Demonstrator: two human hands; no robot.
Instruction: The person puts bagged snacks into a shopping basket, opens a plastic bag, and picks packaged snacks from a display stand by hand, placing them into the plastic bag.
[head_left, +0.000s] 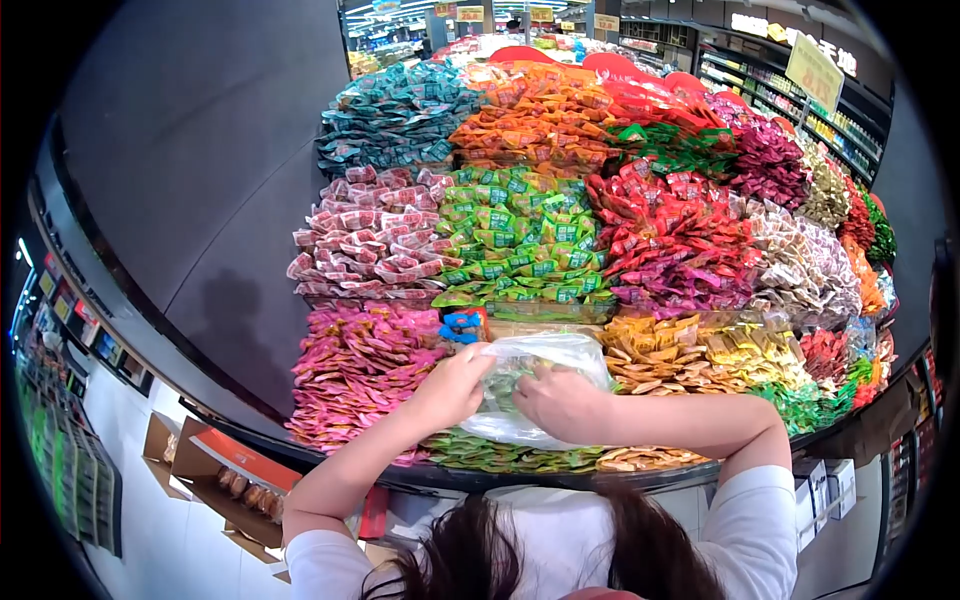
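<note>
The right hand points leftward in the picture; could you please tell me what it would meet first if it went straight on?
The right hand would most likely meet the plastic bag first, with the left hand beyond it; exact depth is unclear.

From where I stand, the broad display stand (440, 479) shows a dark, curving near edge, and packets heap up over it in blocks of colour. Along the near side, pink packets (360, 370) fill the left, dull green packets (500, 455) the middle, and golden packets (655, 350) sit to their right, with yellow packets (762, 352) beyond. The middle row runs from pale, red-printed packets (365, 240) on the left through bright green packets (520, 235) to red packets (675, 225). Farther back, teal packets (395, 120) lie left of orange packets (540, 115). Clear dividers (540, 311) part some blocks.
</note>
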